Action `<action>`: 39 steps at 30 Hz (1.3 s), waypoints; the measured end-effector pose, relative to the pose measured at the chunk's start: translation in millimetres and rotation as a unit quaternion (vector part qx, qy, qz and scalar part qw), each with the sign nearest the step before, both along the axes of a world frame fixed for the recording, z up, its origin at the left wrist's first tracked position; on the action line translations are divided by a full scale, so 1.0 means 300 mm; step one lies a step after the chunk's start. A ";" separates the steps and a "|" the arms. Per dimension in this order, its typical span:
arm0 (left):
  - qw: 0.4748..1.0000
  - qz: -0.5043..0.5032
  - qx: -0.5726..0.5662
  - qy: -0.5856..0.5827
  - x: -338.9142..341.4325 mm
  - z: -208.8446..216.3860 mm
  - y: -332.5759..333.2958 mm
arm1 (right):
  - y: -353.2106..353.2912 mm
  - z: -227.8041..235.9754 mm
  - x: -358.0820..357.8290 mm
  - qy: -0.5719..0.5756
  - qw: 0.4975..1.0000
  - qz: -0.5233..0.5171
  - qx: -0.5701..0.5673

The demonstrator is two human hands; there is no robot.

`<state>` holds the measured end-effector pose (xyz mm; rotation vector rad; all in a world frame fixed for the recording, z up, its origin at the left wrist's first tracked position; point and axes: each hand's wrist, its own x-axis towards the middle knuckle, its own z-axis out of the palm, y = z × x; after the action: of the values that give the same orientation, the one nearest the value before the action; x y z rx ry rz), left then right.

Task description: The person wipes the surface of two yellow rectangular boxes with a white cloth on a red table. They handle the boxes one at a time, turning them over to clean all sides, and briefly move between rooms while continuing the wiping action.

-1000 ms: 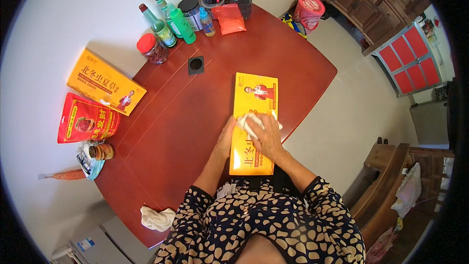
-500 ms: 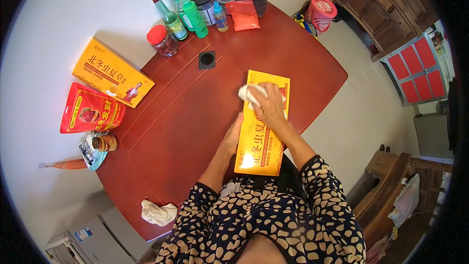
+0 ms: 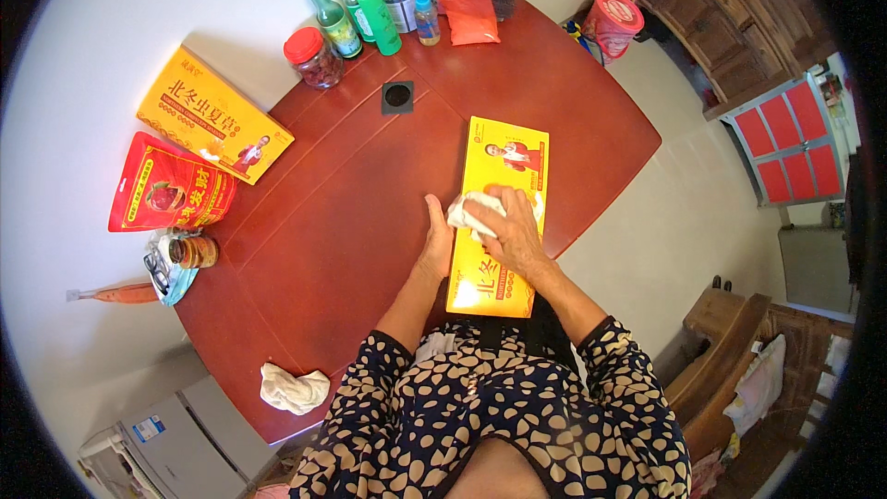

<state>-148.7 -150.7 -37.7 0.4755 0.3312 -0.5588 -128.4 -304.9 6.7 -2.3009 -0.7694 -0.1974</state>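
A long yellow box lies on the dark red wooden table, near its right edge. My right hand presses a crumpled white cloth flat against the box's top face. My left hand rests with fingers together along the box's left side, steadying it.
A second yellow box and a red pouch lie at the table's left edge. Bottles, jars and an orange packet crowd the far end. A black square sits mid-table. Another white rag lies near the front corner.
My right hand has slid the cloth down the box toward me, from the upper part to the middle. My left hand stays beside the box.
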 end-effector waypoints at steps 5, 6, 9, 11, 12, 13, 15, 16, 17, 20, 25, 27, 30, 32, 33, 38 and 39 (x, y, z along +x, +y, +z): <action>0.995 0.004 -0.077 -0.057 0.005 0.034 -0.013 | -0.031 0.022 -0.140 0.028 0.998 0.048 0.010; 0.998 0.016 -0.007 -0.061 0.001 0.041 -0.021 | -0.032 0.026 -0.166 0.032 0.998 0.061 0.011; 0.993 0.053 0.097 -0.030 -0.008 0.073 -0.038 | -0.064 0.025 -0.248 0.036 0.994 0.100 0.028; 0.992 0.064 0.095 -0.054 -0.009 0.028 -0.035 | -0.100 0.024 -0.295 0.041 0.992 0.117 0.026; 0.991 0.069 0.092 -0.065 -0.008 0.020 -0.037 | -0.123 0.030 -0.318 0.047 0.992 0.116 0.027; 0.990 0.066 0.099 -0.072 -0.007 0.013 -0.036 | -0.145 0.033 -0.330 0.051 0.992 0.116 0.028; 0.991 0.059 0.100 -0.070 -0.006 0.010 -0.035 | -0.189 0.018 -0.334 0.034 0.996 0.086 -0.003; 0.991 0.055 0.100 -0.068 -0.003 0.014 -0.038 | -0.211 0.006 -0.331 0.026 0.997 0.071 -0.021; 0.990 0.055 0.108 -0.078 -0.002 0.017 -0.041 | -0.228 -0.021 -0.315 0.032 0.998 0.049 -0.024; 0.990 0.051 0.106 -0.076 0.005 0.016 -0.032 | -0.259 -0.037 -0.206 0.007 1.000 0.001 -0.003; 0.989 0.023 0.131 -0.068 0.006 0.025 -0.021 | -0.289 -0.114 0.002 -0.014 0.997 -0.070 0.002; 0.988 0.020 0.136 -0.067 0.008 0.011 -0.016 | -0.297 -0.121 0.083 -0.019 0.995 -0.100 0.000; 0.988 0.021 0.134 -0.069 0.007 -0.002 -0.012 | -0.295 -0.095 0.176 -0.006 0.989 -0.149 -0.019; 0.989 0.023 0.131 -0.068 0.006 -0.006 -0.011 | -0.282 -0.070 0.193 -0.007 0.988 -0.152 -0.021; 0.989 0.026 0.132 -0.067 0.006 -0.004 -0.010 | -0.275 -0.073 0.188 -0.014 0.989 -0.145 -0.030; 0.990 0.037 0.122 -0.064 0.004 0.011 -0.020 | -0.252 -0.075 0.020 -0.017 0.993 -0.110 -0.031; 0.990 0.040 0.119 -0.068 0.004 0.010 -0.022 | -0.258 -0.075 -0.026 -0.014 0.994 -0.103 -0.029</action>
<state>-147.6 -157.3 -34.7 0.7237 0.2866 -0.4083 -136.1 -382.4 -15.8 -2.4363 -0.5576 -0.3038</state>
